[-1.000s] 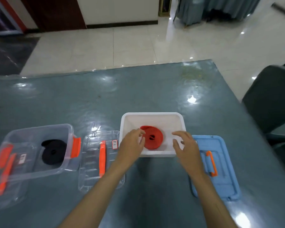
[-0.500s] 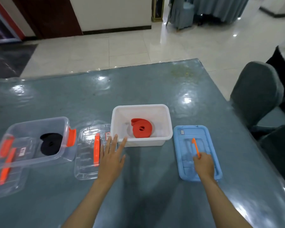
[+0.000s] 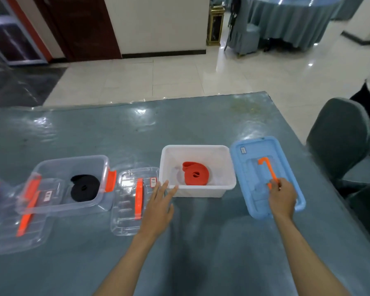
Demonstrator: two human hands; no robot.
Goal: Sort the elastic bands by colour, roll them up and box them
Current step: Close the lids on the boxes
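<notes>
Elastic bands were seen rolled and boxed by colour: a red roll (image 3: 195, 176) lay flat inside the white box (image 3: 198, 191) at the centre of the frame, and a black roll (image 3: 84, 188) lay inside a clear box (image 3: 58, 167) with orange latches at centre left. Between the two boxes a clear lid (image 3: 128, 221) with an orange handle was laid on the grey-blue table (image 3: 115, 129). Another clear lid (image 3: 13, 236) was partly tucked under the clear box at the lower left. Just right of the white box a blue lid (image 3: 286, 154) was tilted. Its orange handle (image 3: 266, 167) was pinched by the right hand (image 3: 283, 198), fingers closed around it. The left hand (image 3: 159, 210) was held open, fingers spread, its fingertips (image 3: 172, 189) touching the white box's near left corner. A grey chair (image 3: 338, 135) was placed at the right edge.
</notes>
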